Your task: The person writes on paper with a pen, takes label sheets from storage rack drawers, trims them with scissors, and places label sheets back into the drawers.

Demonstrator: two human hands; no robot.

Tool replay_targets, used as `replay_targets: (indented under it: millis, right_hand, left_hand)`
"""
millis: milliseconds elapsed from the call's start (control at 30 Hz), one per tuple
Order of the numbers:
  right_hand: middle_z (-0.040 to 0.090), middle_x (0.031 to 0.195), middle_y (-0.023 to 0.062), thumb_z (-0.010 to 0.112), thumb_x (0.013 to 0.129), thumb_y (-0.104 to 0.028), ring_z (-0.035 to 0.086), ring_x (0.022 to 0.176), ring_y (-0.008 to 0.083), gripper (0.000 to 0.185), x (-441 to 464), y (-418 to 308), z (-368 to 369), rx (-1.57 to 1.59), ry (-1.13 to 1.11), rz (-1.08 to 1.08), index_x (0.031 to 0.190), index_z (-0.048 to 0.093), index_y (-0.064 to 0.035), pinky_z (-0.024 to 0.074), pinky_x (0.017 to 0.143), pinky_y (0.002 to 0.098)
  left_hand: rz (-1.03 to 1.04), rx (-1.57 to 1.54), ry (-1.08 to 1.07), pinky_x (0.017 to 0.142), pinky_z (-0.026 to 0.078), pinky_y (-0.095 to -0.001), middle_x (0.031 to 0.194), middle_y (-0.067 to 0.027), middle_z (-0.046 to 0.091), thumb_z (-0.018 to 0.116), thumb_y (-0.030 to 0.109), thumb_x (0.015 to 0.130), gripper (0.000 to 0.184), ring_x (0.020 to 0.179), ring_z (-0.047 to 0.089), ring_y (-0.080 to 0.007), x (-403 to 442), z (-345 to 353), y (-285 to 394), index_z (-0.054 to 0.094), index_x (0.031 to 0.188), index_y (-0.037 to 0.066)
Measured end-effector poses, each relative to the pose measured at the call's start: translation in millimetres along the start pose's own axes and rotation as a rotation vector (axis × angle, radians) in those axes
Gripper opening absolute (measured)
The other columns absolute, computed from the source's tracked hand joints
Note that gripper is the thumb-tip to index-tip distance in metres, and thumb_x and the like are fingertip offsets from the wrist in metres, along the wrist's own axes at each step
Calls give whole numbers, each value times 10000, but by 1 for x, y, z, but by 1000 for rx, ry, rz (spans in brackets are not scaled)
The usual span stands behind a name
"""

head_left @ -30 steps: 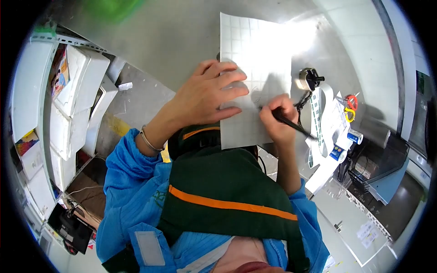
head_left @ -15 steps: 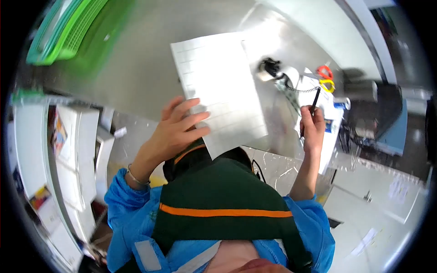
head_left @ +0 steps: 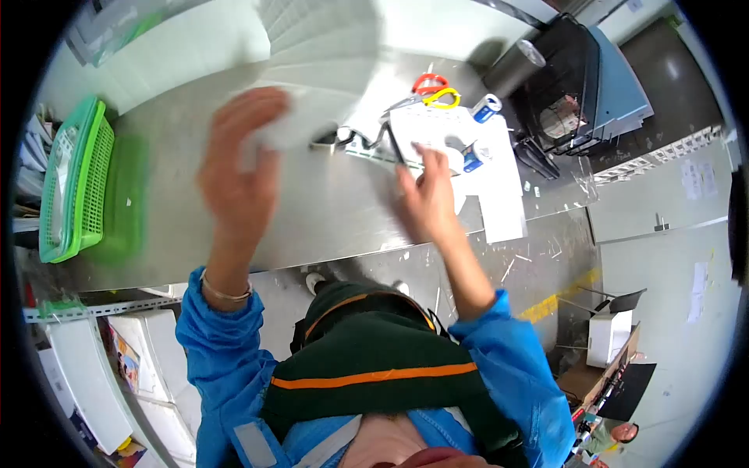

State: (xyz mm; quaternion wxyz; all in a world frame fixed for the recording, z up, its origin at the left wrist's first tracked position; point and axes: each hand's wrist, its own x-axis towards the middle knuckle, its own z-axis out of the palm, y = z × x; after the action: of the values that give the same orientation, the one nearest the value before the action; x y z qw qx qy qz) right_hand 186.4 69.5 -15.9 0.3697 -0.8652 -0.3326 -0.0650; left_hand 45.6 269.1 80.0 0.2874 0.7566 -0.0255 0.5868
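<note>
My left hand [head_left: 238,156], smeared by motion, is raised over the metal table with its fingers closed on the lower part of a white sheet of paper [head_left: 320,54]. The sheet stands up and away from me, blurred, with faint grid lines. My right hand [head_left: 429,191] is over the near side of the papers, its fingers curled about a dark pen [head_left: 395,144]. Beneath and beside that hand lie white papers [head_left: 502,210]. A small black and metallic item [head_left: 331,140] lies between the hands; I cannot make out what it is.
Scissors with red [head_left: 431,81] and yellow [head_left: 443,98] handles lie beyond the papers. Blue-and-white cylinders [head_left: 487,107] stand nearby. A green basket [head_left: 92,183] is at the left, a black mesh organizer [head_left: 558,86] at the right. The metal table's [head_left: 335,242] edge runs before me.
My left hand has lifted the sheet up and away from me. My right hand has moved left with the pen, and the view has shifted to show more of the table and room.
</note>
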Motion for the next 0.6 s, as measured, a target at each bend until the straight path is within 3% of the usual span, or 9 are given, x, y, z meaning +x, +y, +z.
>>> replay_targets:
  millis: [100, 233, 300, 433, 467, 600]
  right_hand:
    - [530, 1019, 145, 598, 801, -116, 537, 619, 175, 307, -56, 23, -34, 123, -46, -62, 1096, 559, -41, 450, 546, 258]
    - [575, 940, 91, 591, 799, -56, 534, 599, 136, 190, -137, 87, -103, 296, -93, 207, 987, 613, -37, 445, 533, 230]
    - [586, 935, 80, 585, 815, -63, 528, 595, 110, 160, -179, 138, -132, 259, -42, 259, 968, 622, -37, 442, 534, 219]
    - [598, 777, 44, 572, 837, -61, 499, 573, 72, 138, -245, 227, -185, 246, -20, 422, 958, 623, -18, 422, 535, 210]
    - [628, 900, 120, 551, 813, -48, 603, 688, 184, 158, -256, 243, -202, 248, -117, 521, 951, 628, -48, 484, 582, 273]
    - [630, 887, 86, 539, 828, -34, 553, 659, 102, 165, -265, 277, -256, 397, -65, 555, 973, 617, -33, 458, 581, 235]
  left_hand:
    - [80, -20, -238, 809, 463, -335, 939, -98, 610, 567, -117, 688, 290, 942, 576, -266, 6, 69, 28, 595, 935, 33]
    - [106, -50, -286, 779, 470, -337, 923, -88, 605, 587, -94, 697, 262, 934, 573, -258, -27, 159, 38, 594, 920, 44]
    - [41, 2, -249, 776, 472, -336, 930, -84, 606, 597, -84, 700, 254, 933, 574, -253, -40, 200, 42, 593, 915, 49]
    - [137, 93, -279, 778, 472, -340, 926, -92, 610, 609, -61, 703, 234, 917, 579, -268, -43, 261, 75, 594, 910, 47]
    - [145, 102, -313, 786, 469, -341, 933, -95, 608, 605, -61, 704, 240, 924, 576, -271, -46, 269, 82, 593, 917, 47]
    - [120, 192, -419, 849, 439, -366, 995, -119, 589, 567, -86, 691, 311, 991, 540, -303, -66, 294, 93, 584, 971, 49]
